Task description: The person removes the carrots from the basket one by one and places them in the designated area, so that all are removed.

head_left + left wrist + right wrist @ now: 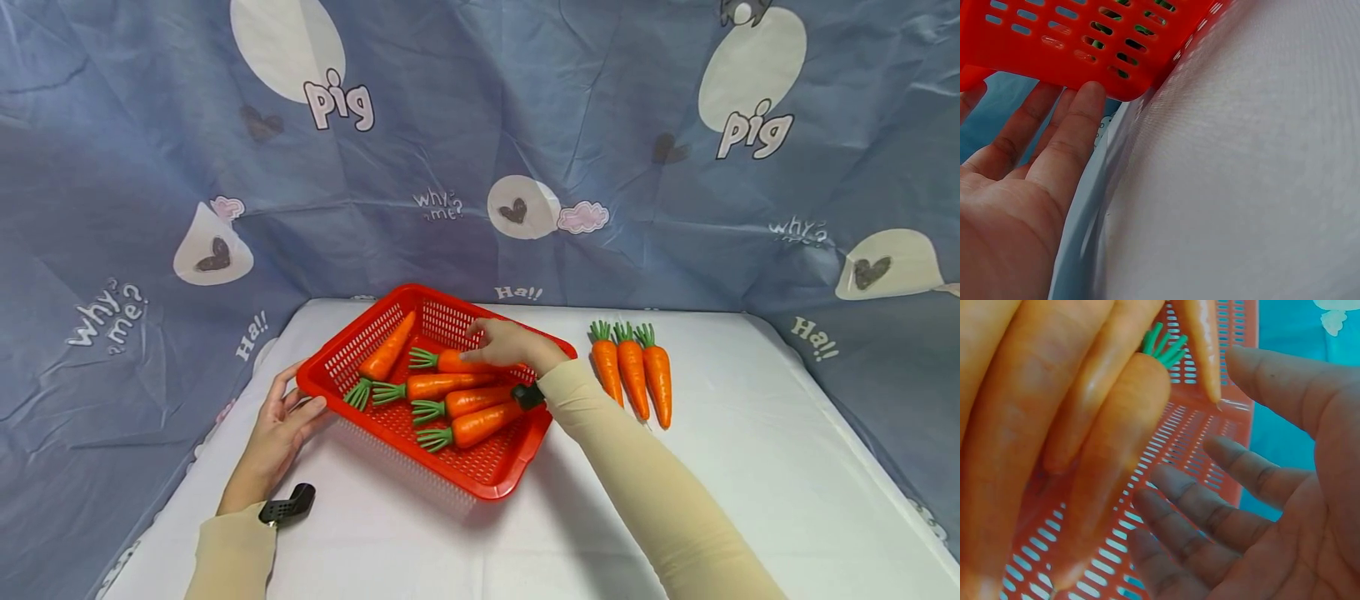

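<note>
A red perforated plastic basket (450, 479) stands at an angle on the table. Inside lie several orange carrots (386, 354) with green tops. My left hand (273, 437) touches the basket's left corner from outside. Its fingers are fairly straight, their tips at the basket in the left wrist view. My right hand (513, 343) reaches over the basket's back right part, above a carrot (453, 361). In the right wrist view its fingers (1210, 506) are spread and loosely bent, nothing between them. The nearest carrot (1119, 419) lies just beside the fingertips.
Three more carrots (632, 375) lie side by side on the white tabletop (757, 467), right of the basket. A blue printed cloth (420, 125) hangs behind the table and along its sides. Black wrist cameras (288, 504) are strapped to both wrists.
</note>
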{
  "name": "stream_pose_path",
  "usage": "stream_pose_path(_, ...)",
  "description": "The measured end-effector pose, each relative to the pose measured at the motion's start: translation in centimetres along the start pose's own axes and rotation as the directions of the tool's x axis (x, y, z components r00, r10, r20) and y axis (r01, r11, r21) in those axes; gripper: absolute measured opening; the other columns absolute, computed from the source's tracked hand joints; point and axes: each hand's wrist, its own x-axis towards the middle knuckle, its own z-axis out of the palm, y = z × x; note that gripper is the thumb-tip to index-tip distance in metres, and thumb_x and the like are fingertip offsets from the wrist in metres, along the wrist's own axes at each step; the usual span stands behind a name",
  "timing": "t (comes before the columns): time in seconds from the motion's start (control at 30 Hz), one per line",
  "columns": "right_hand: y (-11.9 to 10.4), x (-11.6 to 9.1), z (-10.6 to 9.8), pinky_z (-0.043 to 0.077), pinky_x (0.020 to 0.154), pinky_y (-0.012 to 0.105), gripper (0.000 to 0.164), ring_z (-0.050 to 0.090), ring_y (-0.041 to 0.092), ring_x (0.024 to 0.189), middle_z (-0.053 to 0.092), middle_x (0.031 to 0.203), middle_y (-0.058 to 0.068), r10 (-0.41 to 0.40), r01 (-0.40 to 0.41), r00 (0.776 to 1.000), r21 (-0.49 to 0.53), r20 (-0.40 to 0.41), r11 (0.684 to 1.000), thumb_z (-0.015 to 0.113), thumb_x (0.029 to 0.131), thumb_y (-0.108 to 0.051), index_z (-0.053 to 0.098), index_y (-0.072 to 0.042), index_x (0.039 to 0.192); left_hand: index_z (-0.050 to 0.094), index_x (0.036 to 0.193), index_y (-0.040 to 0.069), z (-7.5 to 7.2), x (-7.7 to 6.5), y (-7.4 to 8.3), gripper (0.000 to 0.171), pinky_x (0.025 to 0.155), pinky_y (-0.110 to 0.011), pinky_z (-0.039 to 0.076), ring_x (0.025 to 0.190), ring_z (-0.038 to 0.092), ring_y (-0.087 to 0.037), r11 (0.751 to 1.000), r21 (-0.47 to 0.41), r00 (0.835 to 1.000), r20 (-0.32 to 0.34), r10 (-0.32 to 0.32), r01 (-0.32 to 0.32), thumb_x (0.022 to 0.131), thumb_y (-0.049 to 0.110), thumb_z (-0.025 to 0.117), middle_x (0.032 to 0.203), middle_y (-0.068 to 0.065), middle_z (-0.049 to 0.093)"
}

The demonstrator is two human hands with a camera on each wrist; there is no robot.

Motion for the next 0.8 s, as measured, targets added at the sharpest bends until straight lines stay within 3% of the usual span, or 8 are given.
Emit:
stream_pose_path(0.13,0.1,0.4,0.6,0.046,0.122,0.044,0.058,0.057,0.028,0.132,0.061,0.149,0.015,0.020,-0.020,1.000,-0.021,0.024,1.000,0.071,0.104,-0.036,0.056,-0.005,0.151,0.032,0.163,0.024,0.0,0.0,0.0,0.065,0.098,-0.028,0.063,0.121,0.070,-0.004,1.000,0.001,1.000,-0.001,-0.003,0.003,0.108,0.004,0.060,0.144,0.005,0.059)
stream_pose_path(0.3,0.1,0.7,1.3,0.043,0.125,0.044,0.057,0.055,0.029,0.137,0.060,0.151,0.013,0.062,-0.061,0.998,-0.025,0.034,0.998,0.071,0.104,-0.037,0.056,-0.008,0.151,0.033,0.162,0.025,-0.1,0.0,-0.1,0.065,0.098,-0.028,0.063,0.120,0.070,-0.004,1.000,0.000,1.000,-0.003,-0.004,0.004,0.108,0.004,0.061,0.143,0.006,0.060)
stream_pose_path(0.63,0.6,1.5,2.5,0.041,0.126,0.043,0.058,0.055,0.029,0.134,0.062,0.147,0.014,0.081,-0.081,0.996,-0.025,0.030,0.996,0.074,0.103,-0.031,0.056,-0.006,0.151,0.035,0.161,0.025,-0.3,0.3,-0.2,0.063,0.097,-0.029,0.063,0.115,0.072,-0.004,1.000,-0.026,1.000,0.011,0.015,-0.015,0.107,0.002,0.060,0.138,0.006,0.064)
stream_pose_path(0.8,0.6,1.7,2.6,0.046,0.119,0.043,0.056,0.058,0.027,0.122,0.066,0.132,0.013,0.091,-0.091,0.996,-0.018,0.024,0.996,0.077,0.100,-0.027,0.057,-0.006,0.149,0.036,0.160,0.026,-0.3,0.1,-0.3,0.062,0.097,-0.029,0.063,0.114,0.072,-0.004,0.999,-0.029,1.000,0.017,0.014,-0.014,0.108,0.002,0.060,0.137,0.007,0.065)
